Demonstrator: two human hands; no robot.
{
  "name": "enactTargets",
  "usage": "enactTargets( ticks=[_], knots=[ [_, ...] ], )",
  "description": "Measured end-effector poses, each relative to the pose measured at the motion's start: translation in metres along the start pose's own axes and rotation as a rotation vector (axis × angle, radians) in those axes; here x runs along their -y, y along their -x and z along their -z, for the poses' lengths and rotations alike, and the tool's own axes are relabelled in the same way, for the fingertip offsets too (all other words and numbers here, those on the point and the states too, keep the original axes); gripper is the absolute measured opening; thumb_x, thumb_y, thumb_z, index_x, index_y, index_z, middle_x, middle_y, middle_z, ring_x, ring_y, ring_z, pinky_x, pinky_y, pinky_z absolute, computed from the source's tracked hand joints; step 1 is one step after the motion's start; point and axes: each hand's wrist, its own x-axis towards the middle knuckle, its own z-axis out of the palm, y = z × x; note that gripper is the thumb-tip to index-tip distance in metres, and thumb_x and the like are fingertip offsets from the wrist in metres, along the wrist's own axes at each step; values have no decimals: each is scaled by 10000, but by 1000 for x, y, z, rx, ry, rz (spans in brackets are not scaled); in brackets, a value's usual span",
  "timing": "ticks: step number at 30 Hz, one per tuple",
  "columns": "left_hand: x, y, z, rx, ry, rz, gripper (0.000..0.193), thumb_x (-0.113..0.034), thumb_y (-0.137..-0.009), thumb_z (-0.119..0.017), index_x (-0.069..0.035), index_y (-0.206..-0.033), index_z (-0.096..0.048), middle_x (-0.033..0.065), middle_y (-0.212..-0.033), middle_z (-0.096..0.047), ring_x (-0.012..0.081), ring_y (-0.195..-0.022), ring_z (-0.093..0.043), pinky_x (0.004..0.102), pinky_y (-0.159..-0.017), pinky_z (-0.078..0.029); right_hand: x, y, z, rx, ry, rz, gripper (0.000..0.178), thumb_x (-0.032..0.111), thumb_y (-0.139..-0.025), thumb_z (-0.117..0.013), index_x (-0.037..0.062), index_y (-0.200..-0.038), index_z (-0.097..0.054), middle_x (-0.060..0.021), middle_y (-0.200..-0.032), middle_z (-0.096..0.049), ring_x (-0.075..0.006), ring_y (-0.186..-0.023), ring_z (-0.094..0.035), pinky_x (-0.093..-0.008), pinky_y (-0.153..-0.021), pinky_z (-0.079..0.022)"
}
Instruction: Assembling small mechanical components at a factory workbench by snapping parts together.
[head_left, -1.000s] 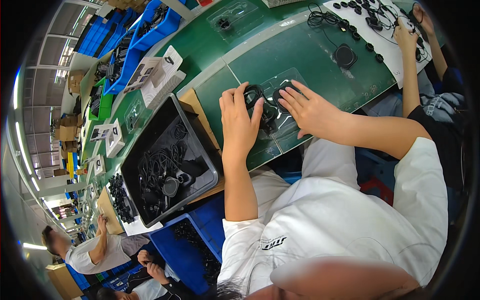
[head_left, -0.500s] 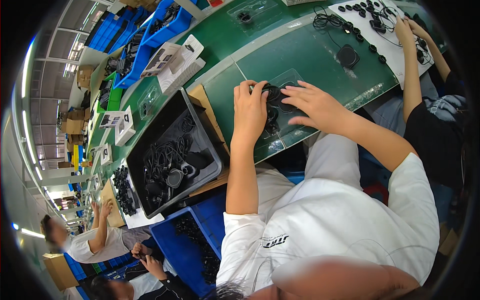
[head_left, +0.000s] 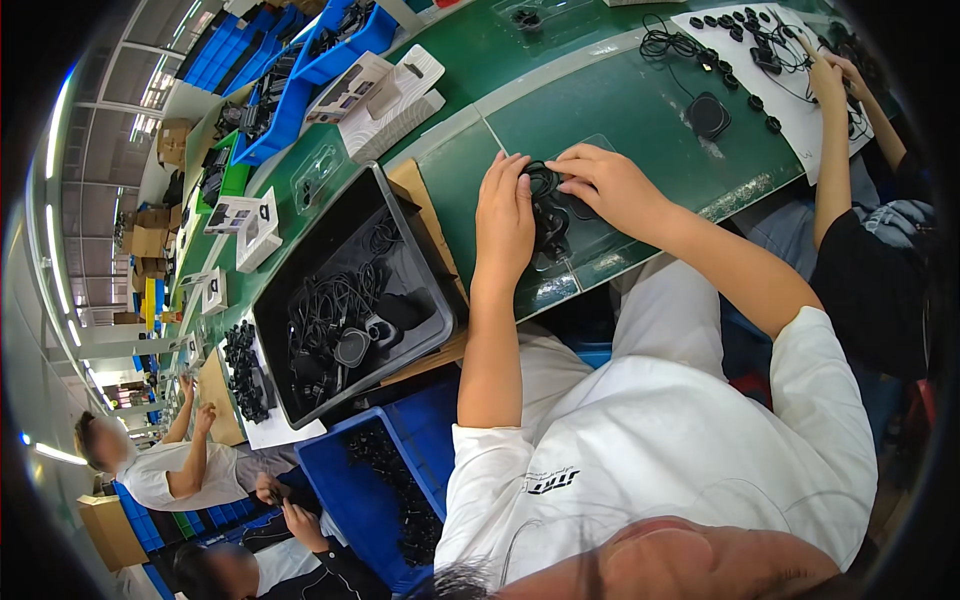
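A coiled black cable lies between my two hands over a clear plastic tray on the green table. My left hand closes on the coil's left side, fingers pressed together. From the right, my right hand pinches the coil's edge between thumb and fingers. Below the coil, dark glossy black parts sit in the tray, partly hidden by my left hand. Their exact kind cannot be made out.
A black bin of cabled black devices stands to my left, above a blue bin of small black parts. Open white boxes line the far side. At right, another person's hands work above white paper near a square black device.
My right hand has drawn in its spread fingers and now pinches the cable coil. My left fingers have straightened along its side. The whole view has shifted slightly.
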Motion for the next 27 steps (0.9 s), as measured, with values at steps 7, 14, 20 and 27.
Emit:
enactTargets(
  ticks=[7, 14, 20, 27],
  knots=[
    [-1, 3, 4, 59, -29, 9, 266, -135, -934, -611, -18, -1173, -616, 123, -1220, -633, 341, -1290, -516, 416, -1054, -420, 1, -3, -7, 45, -106, -49, 250, 9, -866, -648, -12, -1110, -696, -59, -1097, -657, -187, -745, -595, -278, -707, -485],
    [5, 6, 13, 88, -106, -67, 322, -177, -876, -699, -27, -1149, -621, 113, -1208, -642, 347, -1313, -504, 422, -1067, -409, 8, -10, 6, 56, 85, 12, 322, 60, -853, -670, 40, -1175, -674, -54, -1142, -645, -208, -866, -594, -313, -797, -482],
    [7, -4, 4, 81, -225, -180, 381, -176, -854, -721, -30, -1183, -595, 108, -1231, -636, 342, -1334, -488, 421, -1086, -394, -8, -17, 4, -22, 96, 168, 356, 94, -829, -696, 96, -1182, -657, -44, -1156, -627, -221, -968, -568, -321, -856, -466],
    [1, -3, -2, 126, -318, -90, 426, -119, -849, -709, -26, -1234, -552, 111, -1249, -631, 333, -1349, -476, 419, -1102, -380, -10, -13, 7, -11, 3, 140, 277, 121, -839, -690, 114, -1114, -658, -39, -1125, -621, -222, -980, -563, -309, -858, -465]
  ],
)
